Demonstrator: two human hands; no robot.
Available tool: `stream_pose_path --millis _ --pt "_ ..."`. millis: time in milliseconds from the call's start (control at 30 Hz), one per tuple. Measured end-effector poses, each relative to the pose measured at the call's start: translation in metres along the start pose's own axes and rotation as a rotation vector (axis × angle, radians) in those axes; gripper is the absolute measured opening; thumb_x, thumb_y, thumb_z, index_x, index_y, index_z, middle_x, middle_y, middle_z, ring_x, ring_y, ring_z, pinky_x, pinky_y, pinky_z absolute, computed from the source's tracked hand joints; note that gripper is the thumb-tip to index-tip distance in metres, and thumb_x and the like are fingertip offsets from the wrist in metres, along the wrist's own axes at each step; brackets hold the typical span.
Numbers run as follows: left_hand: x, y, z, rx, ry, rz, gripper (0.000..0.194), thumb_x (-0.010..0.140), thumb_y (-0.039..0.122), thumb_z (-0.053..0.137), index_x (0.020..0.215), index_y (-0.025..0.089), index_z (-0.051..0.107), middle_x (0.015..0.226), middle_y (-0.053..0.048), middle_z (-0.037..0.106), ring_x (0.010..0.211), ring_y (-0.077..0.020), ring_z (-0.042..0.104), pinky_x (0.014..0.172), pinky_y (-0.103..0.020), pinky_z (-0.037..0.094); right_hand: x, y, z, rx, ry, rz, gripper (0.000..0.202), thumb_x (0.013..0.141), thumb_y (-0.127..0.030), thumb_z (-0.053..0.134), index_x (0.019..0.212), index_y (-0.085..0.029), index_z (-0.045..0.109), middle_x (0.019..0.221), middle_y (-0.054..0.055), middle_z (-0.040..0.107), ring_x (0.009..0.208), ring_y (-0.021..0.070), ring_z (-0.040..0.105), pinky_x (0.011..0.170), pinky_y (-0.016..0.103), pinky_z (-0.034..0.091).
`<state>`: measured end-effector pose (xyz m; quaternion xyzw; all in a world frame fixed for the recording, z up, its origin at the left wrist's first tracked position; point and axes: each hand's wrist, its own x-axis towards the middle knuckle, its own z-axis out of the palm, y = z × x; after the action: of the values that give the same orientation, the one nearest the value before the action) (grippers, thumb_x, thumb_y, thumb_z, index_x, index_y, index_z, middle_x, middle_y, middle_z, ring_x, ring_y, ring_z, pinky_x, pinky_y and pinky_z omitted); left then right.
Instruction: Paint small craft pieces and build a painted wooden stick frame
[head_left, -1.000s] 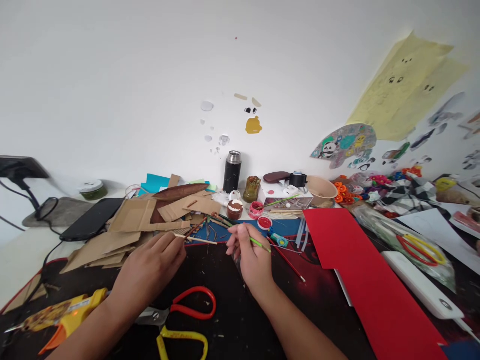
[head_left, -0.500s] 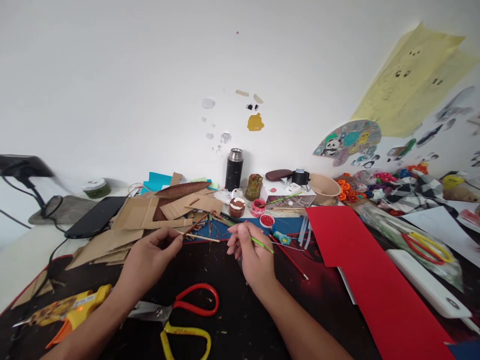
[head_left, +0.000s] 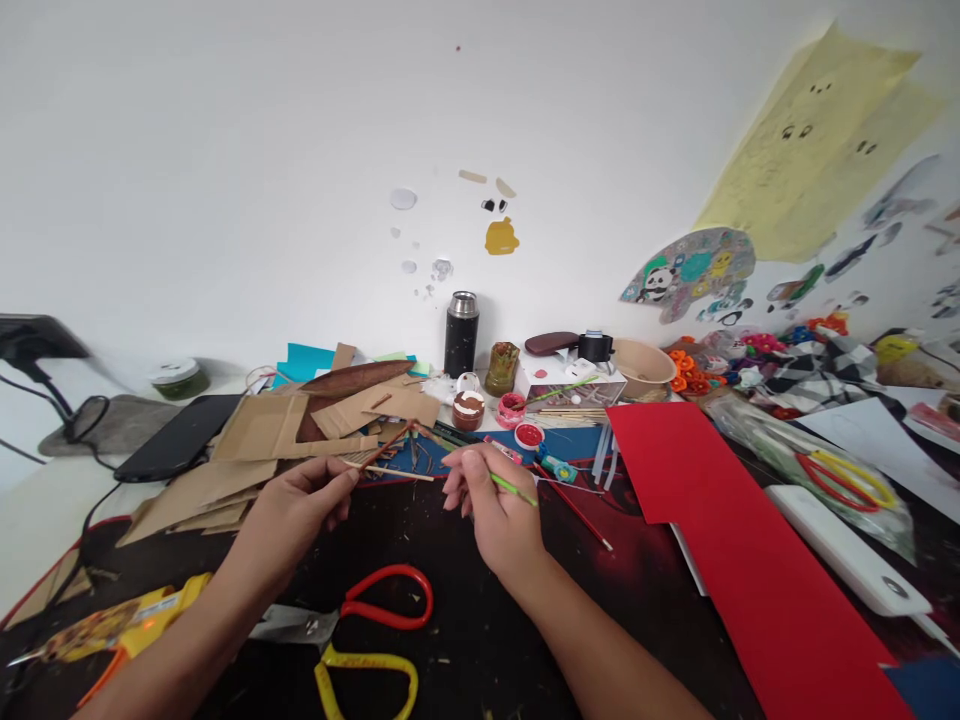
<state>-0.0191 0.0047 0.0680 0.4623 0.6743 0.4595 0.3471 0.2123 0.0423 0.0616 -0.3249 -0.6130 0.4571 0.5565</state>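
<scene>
Stick painting, part-way through. Your left hand (head_left: pixel 296 515) pinches a thin wooden stick (head_left: pixel 390 471) by its near end; the stick lies nearly level, its far end pointing toward your right hand (head_left: pixel 496 512). That hand is closed round a green-handled paintbrush (head_left: pixel 512 488), bristles hidden behind the fingers, so contact with the stick cannot be told. The held stick looks bare and pale along its visible length, while a stick (head_left: pixel 386 448) just behind it is brown; judged from this, coating of the held stick is yet to be done. Beyond the stick stand an open brown paint pot (head_left: pixel 468 409) and two red paint pots (head_left: pixel 529 436). Nearer you than the stick, red-and-yellow scissors (head_left: pixel 352 640) lie on the dark counter (head_left: pixel 465 640).
</scene>
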Motion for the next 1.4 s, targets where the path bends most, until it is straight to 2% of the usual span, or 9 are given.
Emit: stream_pose_path --millis 133,333,533,600,767,900,1033,1233,1400 --pt "-0.001 0.001 0.0 0.035 -0.008 0.0 0.046 0.072 0.066 0.073 0.061 0.023 0.063 0.054 0.002 0.059 0.052 -0.0144 0.051 0.052 -0.026 0.04 -0.002 0.002 0.003 -0.034 -0.062 0.004 0.047 0.112 -0.058 0.053 0.097 -0.02 0.078 0.075 0.002 0.07 0.058 0.0131 0.066 0.05 0.023 0.048" --pt "0.0 -0.001 0.0 0.017 -0.013 -0.008 0.045 0.072 0.066 0.074 0.063 0.023 0.063 0.055 0.002 0.059 0.052 -0.0149 0.051 0.052 -0.026 0.04 0.004 0.003 -0.002 0.015 0.058 0.048 0.051 0.109 -0.064 0.055 0.096 -0.02 0.076 0.073 0.002 0.069 0.056 0.0129 0.065 0.048 0.022 0.045" --pt "-0.003 0.004 0.001 0.055 -0.025 -0.02 0.047 0.07 0.068 0.074 0.064 0.023 0.065 0.053 0.003 0.059 0.051 -0.0141 0.049 0.052 -0.026 0.037 -0.002 0.004 0.002 -0.022 -0.063 0.01 0.049 0.111 -0.059 0.053 0.097 -0.019 0.077 0.076 0.002 0.069 0.058 0.0126 0.066 0.049 0.022 0.046" --pt "-0.004 0.005 0.001 0.053 -0.022 -0.029 0.047 0.068 0.069 0.075 0.067 0.022 0.067 0.053 0.003 0.059 0.052 -0.0142 0.049 0.053 -0.026 0.038 0.001 0.005 0.001 -0.045 -0.042 0.028 0.05 0.111 -0.061 0.054 0.097 -0.019 0.077 0.075 0.002 0.069 0.058 0.0126 0.066 0.049 0.022 0.045" --pt "-0.001 -0.001 0.003 -0.107 -0.024 -0.065 0.051 0.065 0.07 0.082 0.062 0.022 0.064 0.054 0.002 0.058 0.052 -0.0136 0.048 0.051 -0.025 0.038 0.01 0.005 -0.007 0.007 0.104 0.07 0.055 0.106 -0.069 0.056 0.096 -0.019 0.075 0.073 0.002 0.069 0.056 0.0131 0.066 0.047 0.021 0.044" --pt "0.001 -0.001 0.004 -0.305 -0.04 -0.115 0.055 0.06 0.069 0.09 0.06 0.021 0.062 0.053 0.003 0.056 0.051 -0.0114 0.045 0.048 -0.023 0.035 0.008 0.005 -0.004 0.023 0.075 0.08 0.053 0.106 -0.068 0.058 0.097 -0.019 0.076 0.074 0.003 0.069 0.056 0.013 0.066 0.046 0.02 0.044" --pt "-0.002 0.006 0.006 -0.409 -0.073 -0.156 0.058 0.056 0.068 0.094 0.059 0.02 0.062 0.052 0.002 0.055 0.049 -0.0104 0.043 0.047 -0.023 0.034 0.007 0.007 -0.001 0.022 0.056 0.101 0.049 0.105 -0.064 0.06 0.097 -0.019 0.077 0.074 0.002 0.069 0.055 0.0128 0.065 0.044 0.02 0.043" --pt "-0.01 0.012 0.011 -0.454 -0.163 -0.172 0.059 0.056 0.069 0.096 0.063 0.019 0.065 0.051 0.004 0.055 0.048 -0.0097 0.042 0.046 -0.022 0.031 0.01 0.007 -0.002 0.03 0.061 0.15 0.037 0.098 -0.056 0.071 0.096 -0.02 0.076 0.074 0.002 0.071 0.056 0.0137 0.066 0.045 0.02 0.044" --pt "-0.014 0.011 0.014 -0.366 -0.214 -0.118 0.061 0.062 0.074 0.092 0.064 0.02 0.065 0.051 0.004 0.055 0.049 -0.0098 0.043 0.047 -0.022 0.034 0.011 0.012 -0.001 0.068 0.061 0.197 0.035 0.094 -0.054 0.075 0.098 -0.02 0.076 0.076 0.002 0.072 0.055 0.014 0.068 0.043 0.019 0.043"
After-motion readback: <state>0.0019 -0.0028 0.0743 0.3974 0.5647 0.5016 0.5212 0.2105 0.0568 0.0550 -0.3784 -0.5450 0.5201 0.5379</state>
